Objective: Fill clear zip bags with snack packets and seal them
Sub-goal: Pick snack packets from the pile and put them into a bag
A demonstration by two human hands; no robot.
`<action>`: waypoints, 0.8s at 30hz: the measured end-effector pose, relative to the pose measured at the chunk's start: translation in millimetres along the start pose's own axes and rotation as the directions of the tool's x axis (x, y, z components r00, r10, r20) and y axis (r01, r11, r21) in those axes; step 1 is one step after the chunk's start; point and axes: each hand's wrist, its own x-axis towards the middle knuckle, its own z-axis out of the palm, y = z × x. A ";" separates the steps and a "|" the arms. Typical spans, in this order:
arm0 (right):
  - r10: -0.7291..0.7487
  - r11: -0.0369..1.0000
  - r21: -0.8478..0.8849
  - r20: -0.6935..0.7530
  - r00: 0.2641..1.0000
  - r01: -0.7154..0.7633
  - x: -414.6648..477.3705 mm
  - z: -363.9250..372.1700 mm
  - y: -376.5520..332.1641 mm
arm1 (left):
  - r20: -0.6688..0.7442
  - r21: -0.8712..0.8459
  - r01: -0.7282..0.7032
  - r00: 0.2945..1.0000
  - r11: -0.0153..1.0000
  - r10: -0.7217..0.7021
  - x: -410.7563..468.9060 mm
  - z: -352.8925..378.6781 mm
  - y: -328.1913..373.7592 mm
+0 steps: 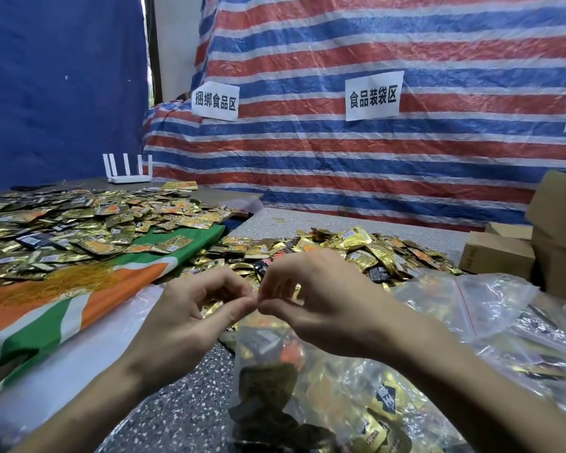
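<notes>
— What worries you here?

— I see the loose packet heap (340,253) spread far across the surface (183,413). The clear zip bag (324,397) is near centre, stuffed full. I think that bulk could force the zip apart.

— And the grip?

— The left hand (190,318) and right hand (321,308) meet, both pinching its top edge. I judge a skipped stretch would leave it unsealed.

The left hand (190,308) and right hand (317,302) pinch the clear zip bag (324,387) at its top, just beside the packet heap (356,253).
</notes>
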 end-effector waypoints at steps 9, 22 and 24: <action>0.019 1.000 -0.017 -0.073 0.997 -0.021 -3.9 7.9 2.4 | 0.125 0.142 -0.150 0.983 0.978 0.133 4.7 -5.2 2.1; 0.115 0.993 -0.016 -0.072 0.991 -0.116 -18.7 -1.1 24.8 | -0.158 0.110 -0.085 0.982 0.990 0.102 3.4 3.4 -12.9; 0.125 0.992 -0.010 -0.069 0.990 -0.126 -21.5 -4.4 28.3 | -0.166 0.118 -0.085 0.981 0.989 0.104 4.1 1.8 -14.9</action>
